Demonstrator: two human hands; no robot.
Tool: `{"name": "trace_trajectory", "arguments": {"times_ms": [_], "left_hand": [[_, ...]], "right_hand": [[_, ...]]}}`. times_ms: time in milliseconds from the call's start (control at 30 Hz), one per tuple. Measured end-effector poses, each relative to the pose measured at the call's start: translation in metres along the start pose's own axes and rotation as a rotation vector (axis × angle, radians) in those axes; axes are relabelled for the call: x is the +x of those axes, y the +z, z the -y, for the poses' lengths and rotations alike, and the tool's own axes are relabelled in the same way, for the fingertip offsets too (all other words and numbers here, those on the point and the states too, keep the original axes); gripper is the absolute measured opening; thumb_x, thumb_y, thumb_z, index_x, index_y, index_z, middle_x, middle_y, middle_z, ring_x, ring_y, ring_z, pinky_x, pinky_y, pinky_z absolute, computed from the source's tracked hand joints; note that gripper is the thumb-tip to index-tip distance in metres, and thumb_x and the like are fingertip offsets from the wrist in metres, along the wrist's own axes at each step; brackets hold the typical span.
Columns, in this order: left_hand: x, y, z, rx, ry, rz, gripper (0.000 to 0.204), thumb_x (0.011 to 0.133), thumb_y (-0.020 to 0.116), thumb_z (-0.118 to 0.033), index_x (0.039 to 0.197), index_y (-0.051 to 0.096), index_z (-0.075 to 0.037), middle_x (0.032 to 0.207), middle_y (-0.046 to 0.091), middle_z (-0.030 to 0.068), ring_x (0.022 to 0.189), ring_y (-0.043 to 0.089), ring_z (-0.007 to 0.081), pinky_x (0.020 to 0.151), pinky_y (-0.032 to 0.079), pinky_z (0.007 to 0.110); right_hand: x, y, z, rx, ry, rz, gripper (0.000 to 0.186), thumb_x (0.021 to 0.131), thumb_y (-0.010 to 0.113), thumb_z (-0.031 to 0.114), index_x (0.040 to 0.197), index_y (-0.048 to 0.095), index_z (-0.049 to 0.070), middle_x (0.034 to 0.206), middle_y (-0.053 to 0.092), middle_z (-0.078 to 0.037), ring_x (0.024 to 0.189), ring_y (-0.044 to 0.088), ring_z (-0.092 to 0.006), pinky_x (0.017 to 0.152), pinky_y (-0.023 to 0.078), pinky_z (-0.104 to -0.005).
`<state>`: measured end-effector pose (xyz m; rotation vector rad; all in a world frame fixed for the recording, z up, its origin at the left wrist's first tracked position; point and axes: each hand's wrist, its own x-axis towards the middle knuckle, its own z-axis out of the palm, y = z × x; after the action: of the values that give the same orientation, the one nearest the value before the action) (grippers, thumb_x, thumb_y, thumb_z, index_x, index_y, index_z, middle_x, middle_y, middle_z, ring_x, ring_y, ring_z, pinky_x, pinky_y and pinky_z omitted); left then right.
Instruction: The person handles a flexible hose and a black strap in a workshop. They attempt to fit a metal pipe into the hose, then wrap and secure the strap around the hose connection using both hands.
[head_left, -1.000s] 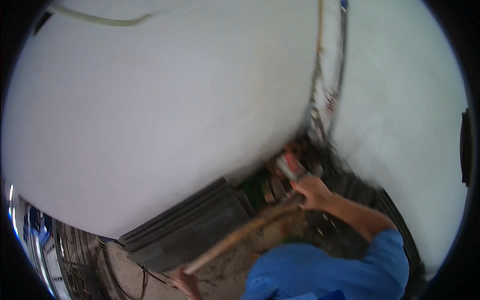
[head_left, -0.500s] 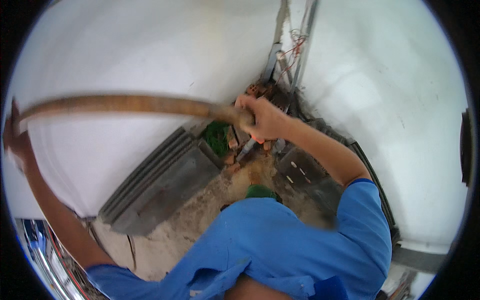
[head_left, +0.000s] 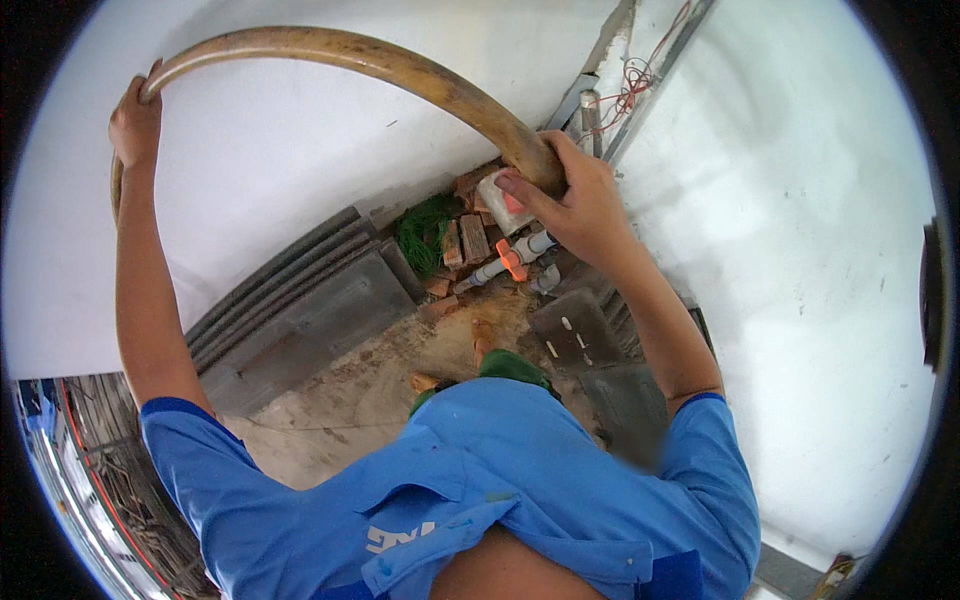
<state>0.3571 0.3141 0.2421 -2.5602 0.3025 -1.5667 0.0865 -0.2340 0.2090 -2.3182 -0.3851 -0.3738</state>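
Between my raised hands arches a thick yellowish-brown hose (head_left: pixel 340 45), its surface stained and dull. My left hand (head_left: pixel 137 122) is closed round it at the upper left, and a thinner stretch hangs down beside the wrist, partly hidden by the forearm. Over at the right, my right hand (head_left: pixel 590 200) grips the hose near its thick end, thumb stretched along the near side. Below that thumb sits a pale block with a red patch (head_left: pixel 492 195). A grey pipe with an orange valve (head_left: pixel 512 260) lies under the right hand.
White walls (head_left: pixel 800 220) meet in the corner ahead, with loose red wires (head_left: pixel 635 85) there. Dark flat panels (head_left: pixel 310 330) lean at the left wall, more panels (head_left: pixel 575 335) at the right. Bricks (head_left: pixel 470 240) and green netting (head_left: pixel 425 230) lie in the corner. Long metal rods (head_left: pixel 120 480) lie lower left.
Both hands have gone up, the left also inward to the right and the right slightly rightward. The hose has risen and bends in a stronger arch. My view has shifted somewhat.
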Motion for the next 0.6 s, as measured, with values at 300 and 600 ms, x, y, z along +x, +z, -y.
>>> {"name": "trace_trajectory", "arguments": {"times_ms": [300,600], "left_hand": [[0.030,0.002,-0.003,0.078,-0.091,-0.099,0.020,0.094,0.073,-0.040,0.103,0.077,-0.023,0.074,0.074,0.0038,0.062,0.074,0.0219,0.054,0.059,0.035],[0.016,0.030,-0.033,0.149,-0.103,-0.068,0.026,0.094,0.071,-0.046,0.107,0.078,-0.025,0.074,0.076,0.0010,0.061,0.074,0.0173,0.055,0.061,0.033]], "right_hand": [[0.032,-0.045,-0.013,0.552,0.397,0.292,0.041,0.086,0.082,0.040,0.093,0.069,0.002,0.065,0.061,0.000,0.055,0.056,-0.0088,0.050,0.041,-0.0246],[0.050,-0.053,-0.056,0.834,0.279,0.147,0.036,0.087,0.082,0.036,0.084,0.067,0.004,0.058,0.053,0.003,0.046,0.045,-0.0046,0.043,0.031,-0.0227]]}}
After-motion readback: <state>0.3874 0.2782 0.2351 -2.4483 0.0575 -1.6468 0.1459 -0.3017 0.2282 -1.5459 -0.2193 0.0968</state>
